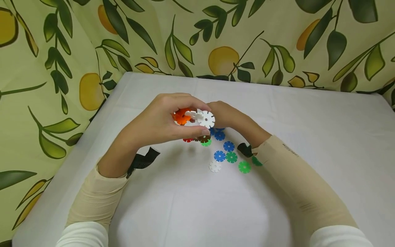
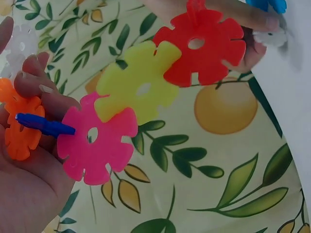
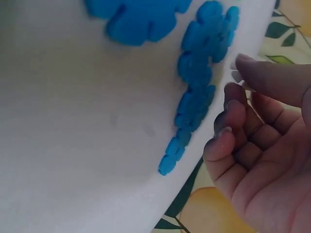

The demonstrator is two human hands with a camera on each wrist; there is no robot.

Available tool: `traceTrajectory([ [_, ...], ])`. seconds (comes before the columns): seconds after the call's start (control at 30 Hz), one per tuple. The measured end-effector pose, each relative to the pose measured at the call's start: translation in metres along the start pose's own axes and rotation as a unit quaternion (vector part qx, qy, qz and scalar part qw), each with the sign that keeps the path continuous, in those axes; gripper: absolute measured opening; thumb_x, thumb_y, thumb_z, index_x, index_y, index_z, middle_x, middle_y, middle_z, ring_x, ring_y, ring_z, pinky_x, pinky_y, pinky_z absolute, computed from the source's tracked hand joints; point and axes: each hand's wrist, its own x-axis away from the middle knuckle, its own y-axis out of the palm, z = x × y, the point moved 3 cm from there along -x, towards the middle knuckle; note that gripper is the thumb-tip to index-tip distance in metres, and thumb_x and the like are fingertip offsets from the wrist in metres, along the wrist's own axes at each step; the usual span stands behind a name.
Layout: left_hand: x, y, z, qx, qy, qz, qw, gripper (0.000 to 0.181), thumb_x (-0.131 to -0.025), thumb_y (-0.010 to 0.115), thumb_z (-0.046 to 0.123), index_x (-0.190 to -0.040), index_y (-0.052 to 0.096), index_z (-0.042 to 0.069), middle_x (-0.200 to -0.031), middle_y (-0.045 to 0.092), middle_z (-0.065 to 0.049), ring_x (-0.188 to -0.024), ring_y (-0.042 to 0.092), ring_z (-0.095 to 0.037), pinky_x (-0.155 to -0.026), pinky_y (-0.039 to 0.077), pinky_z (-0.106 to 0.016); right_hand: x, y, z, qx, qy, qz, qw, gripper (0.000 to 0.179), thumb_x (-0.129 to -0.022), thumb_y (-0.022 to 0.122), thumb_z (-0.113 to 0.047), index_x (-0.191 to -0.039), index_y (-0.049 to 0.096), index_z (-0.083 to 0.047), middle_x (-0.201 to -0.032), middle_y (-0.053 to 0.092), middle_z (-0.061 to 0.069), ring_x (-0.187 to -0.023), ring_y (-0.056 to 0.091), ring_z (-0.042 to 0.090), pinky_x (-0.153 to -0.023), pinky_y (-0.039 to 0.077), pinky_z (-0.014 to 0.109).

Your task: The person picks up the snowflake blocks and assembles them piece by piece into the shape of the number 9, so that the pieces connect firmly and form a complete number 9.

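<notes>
My left hand [image 1: 163,116] is raised over the table, gripping a cluster of interlocked notched plastic discs. An orange disc [image 1: 179,118] lies within its fingers, and a white disc [image 1: 210,122] faces out between thumb and fingertips. The left wrist view shows a blue disc edge-on [image 2: 51,127], a pink disc [image 2: 109,155], a yellow disc [image 2: 119,94] and a red disc [image 2: 221,41] linked in a chain. My right hand [image 1: 223,113] is partly behind the left one. Its thumb and forefinger pinch a small white disc [image 2: 269,38], mostly hidden in the right wrist view.
Loose discs lie on the white table [image 1: 197,206] below my hands: several blue discs [image 1: 228,146], green discs [image 1: 244,167] and a white disc [image 1: 215,166]. A brown disc [image 1: 205,139] shows under my left thumb. Leaf-patterned cloth [image 1: 185,34] hangs behind the table.
</notes>
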Motion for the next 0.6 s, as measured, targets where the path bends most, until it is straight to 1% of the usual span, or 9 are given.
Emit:
traceTrajectory([
  [0.1,0.000,0.000,0.000,0.000,0.005,0.002,1.0000,0.042,-0.078,0.089,0.017,-0.115,0.073,0.007,-0.110,0.070,0.005,-0.101,0.061,-0.009,-0.078,0.054,-0.029,0.019,-0.007,-0.004,-0.032,-0.020,0.038,0.9986,0.020,-0.094,0.069,-0.019,-0.112,0.071,-0.010,-0.090,0.068,0.007,-0.085,0.061,0.024,-0.079,0.052,0.036],
  [0.2,0.000,-0.001,0.000,-0.004,0.004,0.009,0.9999,0.044,-0.077,0.090,0.017,-0.116,0.073,0.006,-0.109,0.070,0.005,-0.099,0.061,-0.009,-0.077,0.054,-0.029,0.045,-0.015,-0.012,-0.092,-0.055,0.083,0.9908,0.012,-0.095,0.065,-0.009,-0.105,0.071,-0.006,-0.080,0.062,0.007,-0.077,0.055,0.025,-0.068,0.048,0.034],
  [0.27,0.001,-0.002,0.000,-0.010,0.002,0.011,0.9999,0.045,-0.077,0.090,0.017,-0.116,0.073,0.006,-0.108,0.070,0.005,-0.099,0.060,-0.010,-0.078,0.054,-0.029,0.065,-0.018,-0.018,-0.127,-0.089,0.102,0.9826,0.009,-0.096,0.064,-0.008,-0.101,0.071,-0.005,-0.077,0.060,0.007,-0.073,0.054,0.023,-0.065,0.046,0.032],
  [0.37,0.002,-0.003,0.001,-0.016,0.005,0.012,0.9998,0.043,-0.079,0.088,0.016,-0.117,0.072,0.005,-0.110,0.070,0.003,-0.100,0.061,-0.010,-0.080,0.054,-0.029,0.093,-0.017,-0.026,-0.173,-0.130,0.113,0.9697,0.006,-0.097,0.065,-0.009,-0.095,0.070,-0.006,-0.075,0.060,0.003,-0.068,0.054,0.020,-0.059,0.047,0.030],
  [0.47,0.001,-0.003,0.002,-0.020,0.008,0.010,0.9997,0.042,-0.081,0.087,0.016,-0.118,0.072,0.004,-0.111,0.070,0.003,-0.101,0.061,-0.010,-0.080,0.054,-0.029,0.118,-0.018,-0.035,-0.209,-0.171,0.132,0.9538,0.007,-0.098,0.066,-0.010,-0.091,0.069,-0.009,-0.075,0.062,-0.002,-0.064,0.056,0.017,-0.058,0.049,0.029],
  [0.53,0.000,-0.003,0.002,-0.018,0.009,0.008,0.9998,0.043,-0.080,0.087,0.017,-0.118,0.072,0.004,-0.110,0.070,0.003,-0.099,0.061,-0.009,-0.077,0.055,-0.029,0.132,-0.019,-0.041,-0.223,-0.196,0.148,0.9433,0.010,-0.098,0.064,-0.006,-0.089,0.067,-0.010,-0.076,0.063,-0.004,-0.064,0.058,0.016,-0.058,0.051,0.029],
  [0.6,-0.001,-0.002,0.004,-0.016,0.011,0.004,0.9998,0.043,-0.079,0.088,0.017,-0.118,0.072,0.005,-0.107,0.070,0.004,-0.094,0.061,-0.008,-0.072,0.054,-0.027,0.143,-0.020,-0.046,-0.226,-0.210,0.165,0.9368,0.013,-0.098,0.062,-0.004,-0.088,0.066,-0.011,-0.078,0.064,-0.006,-0.065,0.059,0.016,-0.059,0.052,0.029],
])
